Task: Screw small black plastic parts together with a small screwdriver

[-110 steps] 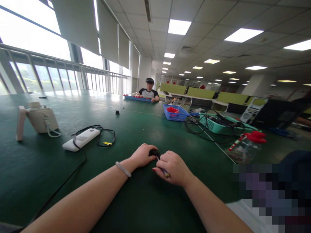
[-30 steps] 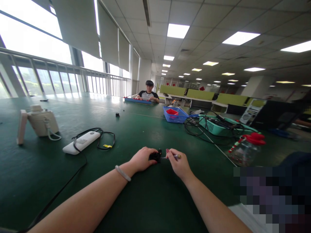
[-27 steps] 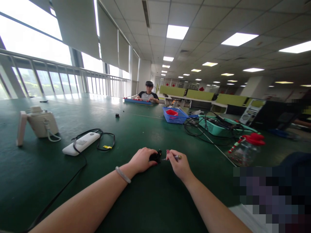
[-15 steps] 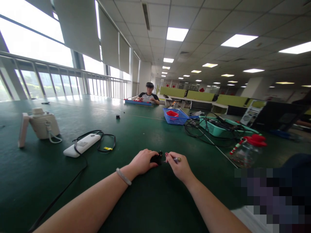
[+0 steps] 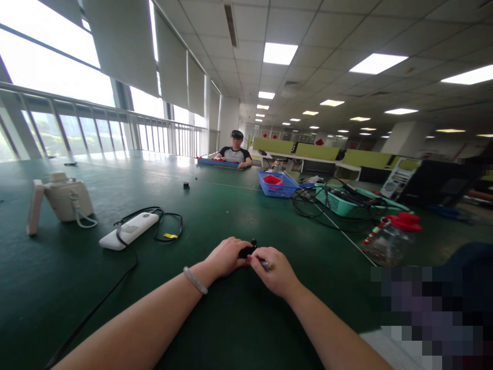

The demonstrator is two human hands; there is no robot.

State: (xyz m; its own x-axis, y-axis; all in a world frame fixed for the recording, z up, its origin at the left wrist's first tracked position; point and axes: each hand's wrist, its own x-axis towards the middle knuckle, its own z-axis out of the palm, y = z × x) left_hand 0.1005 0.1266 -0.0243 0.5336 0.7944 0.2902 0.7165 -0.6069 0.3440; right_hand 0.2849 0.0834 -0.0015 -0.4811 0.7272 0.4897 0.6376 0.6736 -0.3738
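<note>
In the head view, my left hand (image 5: 226,257) is closed around a small black part (image 5: 245,252) on the green table, its thumb on the near side and its fingers on the far side. What the part is I cannot make out. My right hand (image 5: 275,271) pinches a slim screwdriver (image 5: 267,264), whose handle end sticks out between thumb and palm. Its fingertips are right against the black part, and the tool's tip is hidden behind them. A pale bangle (image 5: 195,280) circles my left wrist.
Left on the green table (image 5: 215,216) lie a white power strip (image 5: 129,231) with its black cable and a beige bottle (image 5: 69,198). A blue basket (image 5: 279,186), a teal basket (image 5: 341,203) with cables and a red-lidded jar (image 5: 395,239) stand right. A person (image 5: 235,153) sits opposite.
My right hand has moved left with the screwdriver, closing the gap to the black part; the thin shaft seen before is now covered. My left hand has stayed in place.
</note>
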